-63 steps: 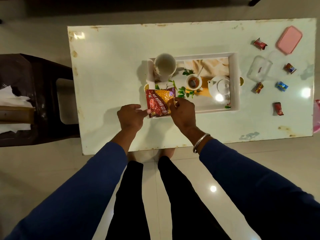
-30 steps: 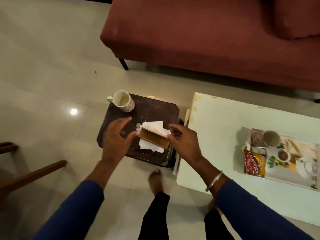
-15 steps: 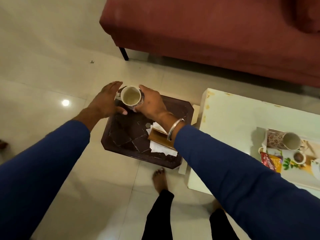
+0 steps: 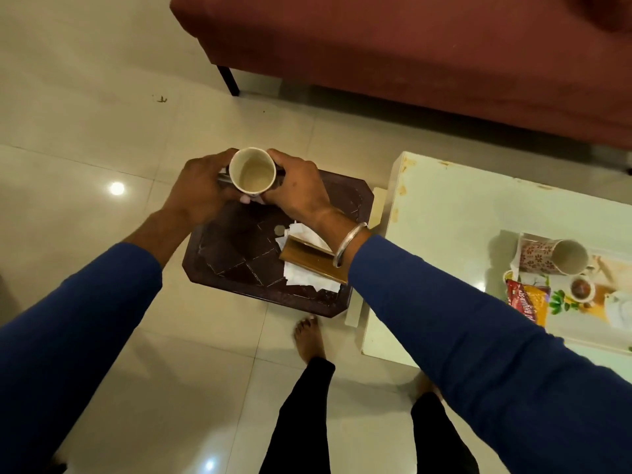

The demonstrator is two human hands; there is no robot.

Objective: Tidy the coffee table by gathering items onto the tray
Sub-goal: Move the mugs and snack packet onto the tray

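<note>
Head view shows both hands wrapped round an empty mug (image 4: 252,175), lifted just above the far corner of a dark stool (image 4: 239,254) that stands beside the white counter (image 4: 444,227). Left hand (image 4: 198,189) cups the mug's left side, fingers curled under it; right hand (image 4: 297,189) grips the right side, a steel bangle (image 4: 349,242) on that wrist. Whether the mug base touches the stool cannot be told.

Taking the stool as landmark: a tan tissue holder (image 4: 311,261) with loose white tissues lies on its near right corner, and a small coin-like disc (image 4: 279,229) sits near its middle. To the stool's right, on the counter, the tray (image 4: 581,343) already carries a floral mug on its side (image 4: 550,256), a red-and-yellow snack packet (image 4: 528,299), a small cup of tea (image 4: 580,288) and part of a white teapot (image 4: 619,309). Beyond the stool stands a red sofa (image 4: 410,46).

Judged from this, the task is partly done: several things are gathered, the held mug needs carrying right to the tray, and the tissue holder probably follows. The counter's far end is out of view.
</note>
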